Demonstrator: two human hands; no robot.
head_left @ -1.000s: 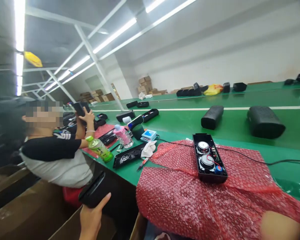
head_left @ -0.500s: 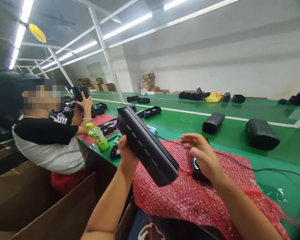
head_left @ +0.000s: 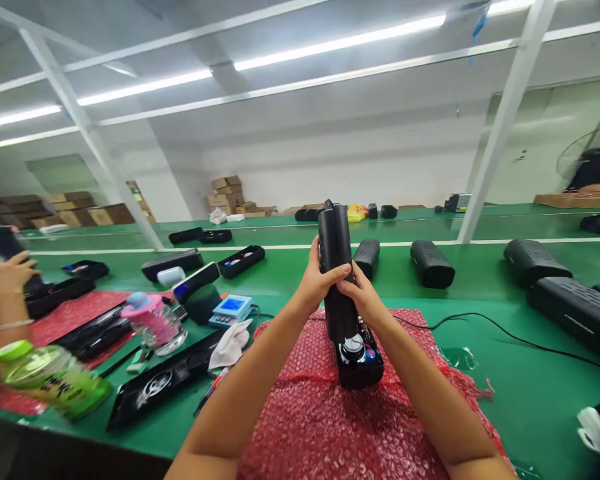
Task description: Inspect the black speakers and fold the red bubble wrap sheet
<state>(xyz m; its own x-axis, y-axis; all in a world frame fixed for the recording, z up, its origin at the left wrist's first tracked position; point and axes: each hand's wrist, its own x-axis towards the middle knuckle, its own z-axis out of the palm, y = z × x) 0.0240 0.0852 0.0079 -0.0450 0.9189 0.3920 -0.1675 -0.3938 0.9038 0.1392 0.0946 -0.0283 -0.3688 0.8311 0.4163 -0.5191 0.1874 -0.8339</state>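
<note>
Both of my hands grip a long black speaker casing [head_left: 335, 237], held nearly upright over the bench. My left hand [head_left: 317, 283] is closed around its left side. On the other side my right hand [head_left: 366, 297] is closed against it, and the thumbs come close together on the front. Just below, an open black speaker half [head_left: 361, 372] shows a round driver, red wires and a blue part. The casing's lower end overlaps this half; whether they touch I cannot tell. Red bubble wrap [head_left: 305, 427] lies under it.
Several finished-looking black speakers [head_left: 433, 263] stand to the right and behind. At left are a green-capped bottle [head_left: 55, 380], a pink cup [head_left: 155, 323], a blue-screened meter [head_left: 231, 308] and a long black panel [head_left: 167, 380]. A co-worker's hand [head_left: 3, 283] shows at far left. A black cable [head_left: 510, 328] crosses the bench.
My view has swung right. The casing, earlier tilted in my left hand alone, now stands nearly upright above the open half. My right hand has moved from over that half onto the casing.
</note>
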